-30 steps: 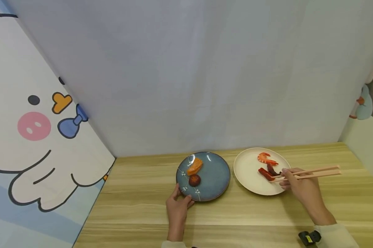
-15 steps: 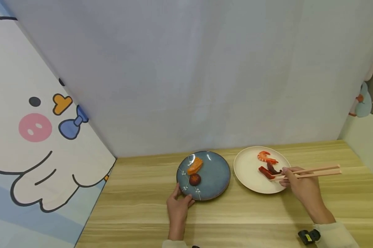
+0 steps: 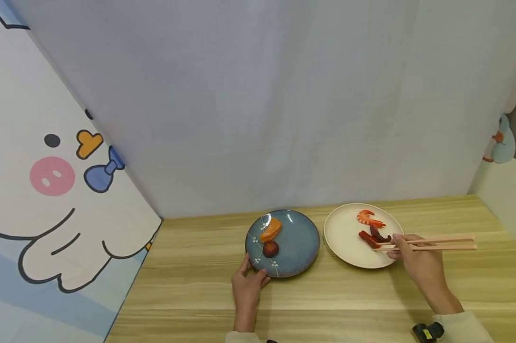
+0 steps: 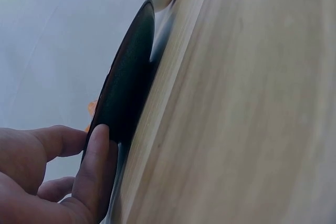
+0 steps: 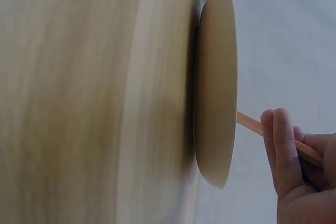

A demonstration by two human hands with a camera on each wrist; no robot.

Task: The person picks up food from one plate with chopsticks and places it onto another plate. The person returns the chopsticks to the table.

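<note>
- Chopsticks (image 3: pixel 451 247), seen from the head, lie in the right hand (image 3: pixel 418 262), whose fingers grasp them, over the right part of the cream plate (image 3: pixel 342 238). Their tips meet the near end of a red food piece (image 3: pixel 368 238); whether they pinch it, I cannot tell.
- Just beyond that piece lies a dark curled piece (image 3: pixel 380 235), and farther off a shrimp (image 3: pixel 369 219).
- On the left, the left hand (image 3: pixel 246 289) grips the near-left rim of a blue plate (image 3: pixel 300 243). An orange piece (image 3: pixel 271 230) and a round brown piece (image 3: pixel 270 248) lie at its left side. Both plates sit on the bench (image 3: pixel 189 276), side by side.
- Left wrist view: the blue plate shows nearly edge-on, its rim held between the left hand's fingers.
- Right wrist view: the right hand's fingers close around the chopsticks; the cream plate's wall hides their tips.
</note>
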